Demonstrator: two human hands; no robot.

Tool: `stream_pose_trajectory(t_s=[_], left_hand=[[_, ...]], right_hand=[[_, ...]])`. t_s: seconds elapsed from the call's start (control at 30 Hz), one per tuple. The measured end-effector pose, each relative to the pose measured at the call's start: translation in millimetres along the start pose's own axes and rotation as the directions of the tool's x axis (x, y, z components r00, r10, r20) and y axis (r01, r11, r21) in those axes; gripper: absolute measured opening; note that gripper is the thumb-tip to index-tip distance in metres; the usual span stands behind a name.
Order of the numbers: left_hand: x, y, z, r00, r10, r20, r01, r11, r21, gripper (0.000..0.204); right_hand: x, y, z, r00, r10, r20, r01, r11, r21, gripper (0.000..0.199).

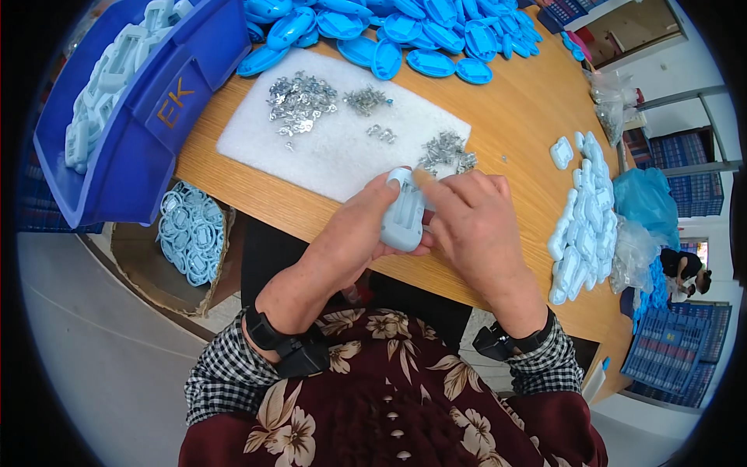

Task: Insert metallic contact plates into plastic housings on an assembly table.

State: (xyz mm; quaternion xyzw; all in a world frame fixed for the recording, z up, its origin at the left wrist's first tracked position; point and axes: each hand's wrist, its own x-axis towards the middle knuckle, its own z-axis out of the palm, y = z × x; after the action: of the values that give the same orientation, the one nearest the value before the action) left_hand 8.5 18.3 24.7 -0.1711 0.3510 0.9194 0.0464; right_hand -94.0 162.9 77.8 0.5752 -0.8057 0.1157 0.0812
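Note:
My left hand (352, 226) grips a pale blue plastic housing (403, 218) with a long recess, held up at the near edge of the table. My right hand (481, 226) has its thumb and index finger bent in at the housing's upper end. Its fingertips are slightly blurred, and any small piece between them is hidden. Just beyond the hands lies a white foam sheet (253, 144). On it are a large pile of small metal contacts (299, 105), a smaller metal pile (366, 100), a few loose metal pieces (381, 134) and a springy-looking metal heap (445, 149).
A dark blue bin (167, 148) of pale housings stands at the left. Below it, a cardboard box (140, 272) holds light blue rings. Bright blue oval shells (401, 27) cover the table's far side. Several pale blue housings (583, 222) are stacked at the right; another person (681, 266) is farther off.

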Motion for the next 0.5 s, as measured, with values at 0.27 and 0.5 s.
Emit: stream_pose_trajectory(t_s=[0.27, 0.5], left_hand=[[0, 3, 2, 0.998, 0.016, 0.067, -0.015, 1.000, -0.014, 0.050], [-10, 9, -3, 0.994, 0.041, 0.105, -0.072, 0.945, 0.318, 0.048]], right_hand=[[0, 11, 3, 0.953, 0.303, 0.002, -0.263, 0.823, 0.503, 0.024], [-2, 19, 8, 0.821, 0.336, 0.462, -0.528, 0.139, 0.838, 0.022]])
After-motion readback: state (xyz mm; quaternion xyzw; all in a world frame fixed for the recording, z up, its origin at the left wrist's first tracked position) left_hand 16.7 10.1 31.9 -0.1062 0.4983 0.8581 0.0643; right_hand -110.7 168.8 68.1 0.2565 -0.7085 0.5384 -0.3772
